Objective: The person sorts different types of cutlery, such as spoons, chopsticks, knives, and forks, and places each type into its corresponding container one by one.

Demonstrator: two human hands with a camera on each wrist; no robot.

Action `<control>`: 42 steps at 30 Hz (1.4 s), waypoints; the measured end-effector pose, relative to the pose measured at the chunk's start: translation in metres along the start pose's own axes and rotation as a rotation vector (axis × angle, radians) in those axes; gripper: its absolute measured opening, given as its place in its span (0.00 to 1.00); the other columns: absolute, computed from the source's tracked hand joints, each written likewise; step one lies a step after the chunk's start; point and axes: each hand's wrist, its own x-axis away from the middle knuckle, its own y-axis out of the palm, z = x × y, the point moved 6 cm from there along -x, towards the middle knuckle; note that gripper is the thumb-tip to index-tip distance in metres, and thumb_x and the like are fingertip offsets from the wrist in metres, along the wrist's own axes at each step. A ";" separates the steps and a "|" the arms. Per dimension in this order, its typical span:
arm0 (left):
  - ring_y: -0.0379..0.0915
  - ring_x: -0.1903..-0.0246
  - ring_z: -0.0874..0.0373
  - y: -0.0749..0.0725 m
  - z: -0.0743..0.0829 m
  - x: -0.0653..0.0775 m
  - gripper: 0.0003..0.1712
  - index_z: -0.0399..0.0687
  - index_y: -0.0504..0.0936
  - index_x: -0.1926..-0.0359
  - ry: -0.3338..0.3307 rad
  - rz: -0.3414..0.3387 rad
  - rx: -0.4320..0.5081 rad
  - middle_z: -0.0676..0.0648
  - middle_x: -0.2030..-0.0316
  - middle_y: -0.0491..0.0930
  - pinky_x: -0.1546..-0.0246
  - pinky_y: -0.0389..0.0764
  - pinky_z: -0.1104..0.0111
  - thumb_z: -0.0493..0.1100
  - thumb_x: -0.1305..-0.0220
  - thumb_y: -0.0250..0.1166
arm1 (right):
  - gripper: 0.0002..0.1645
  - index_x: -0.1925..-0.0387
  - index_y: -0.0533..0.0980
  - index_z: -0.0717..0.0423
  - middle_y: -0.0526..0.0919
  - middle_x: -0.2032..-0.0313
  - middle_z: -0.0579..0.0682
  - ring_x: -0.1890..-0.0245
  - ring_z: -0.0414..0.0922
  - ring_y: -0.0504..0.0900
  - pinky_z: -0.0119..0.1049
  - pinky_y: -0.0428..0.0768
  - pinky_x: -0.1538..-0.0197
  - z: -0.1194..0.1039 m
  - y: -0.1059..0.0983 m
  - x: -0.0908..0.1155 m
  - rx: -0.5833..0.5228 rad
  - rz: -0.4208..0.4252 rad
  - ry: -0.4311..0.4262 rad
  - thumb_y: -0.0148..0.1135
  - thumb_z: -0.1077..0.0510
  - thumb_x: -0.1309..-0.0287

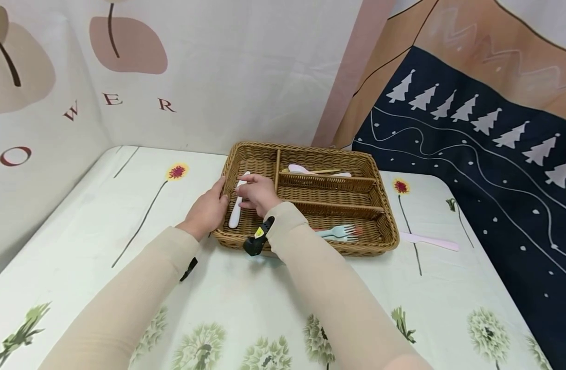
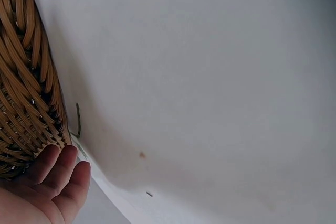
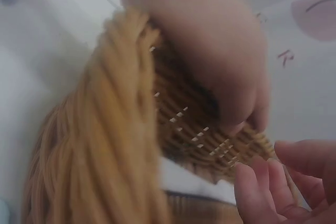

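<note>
A brown wicker basket with compartments stands on the table. My left hand grips its left rim, thumb over the inside and fingers along the outer wall. Inside the long left compartment lies a white plastic knife, slanting along its length. Over the knife's upper part is my right hand. The right wrist view shows that hand's thumb and fingertips apart beside the white knife, with a gap between them.
Light blue forks and an orange utensil tip lie in the front compartment. At the back are a pale pink spoon and a gold utensil. A pink knife rests on the flowered tablecloth right of the basket. Printed cloth walls rise behind.
</note>
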 end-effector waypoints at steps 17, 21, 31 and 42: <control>0.70 0.44 0.40 -0.001 0.001 0.001 0.33 0.40 0.38 0.24 0.013 -0.002 -0.015 0.29 0.33 0.61 0.46 0.72 0.47 0.44 0.23 0.35 | 0.21 0.43 0.76 0.58 0.77 0.64 0.49 0.47 0.61 0.77 0.56 0.78 0.46 -0.022 -0.003 0.039 0.107 -0.110 -0.130 0.61 0.66 0.38; 0.68 0.41 0.38 -0.001 0.001 0.001 0.33 0.41 0.37 0.24 0.008 -0.005 -0.016 0.29 0.33 0.60 0.44 0.71 0.46 0.44 0.23 0.35 | 0.20 0.45 0.77 0.56 0.79 0.63 0.49 0.50 0.61 0.78 0.54 0.80 0.49 -0.024 -0.006 0.047 0.219 -0.128 -0.181 0.63 0.65 0.39; 0.58 0.34 0.34 -0.002 0.002 0.001 0.33 0.41 0.37 0.24 -0.001 -0.003 -0.025 0.28 0.32 0.59 0.36 0.63 0.44 0.44 0.24 0.35 | 0.19 0.46 0.78 0.58 0.81 0.58 0.53 0.64 0.40 0.79 0.36 0.81 0.62 -0.020 -0.018 0.069 0.398 -0.185 -0.341 0.62 0.67 0.40; 0.55 0.33 0.34 0.000 0.001 0.001 0.33 0.43 0.36 0.24 -0.015 -0.009 -0.027 0.29 0.31 0.56 0.35 0.61 0.44 0.45 0.23 0.34 | 0.20 0.45 0.77 0.60 0.82 0.53 0.56 0.57 0.44 0.80 0.28 0.79 0.58 -0.015 -0.029 0.104 0.597 -0.225 -0.545 0.64 0.65 0.39</control>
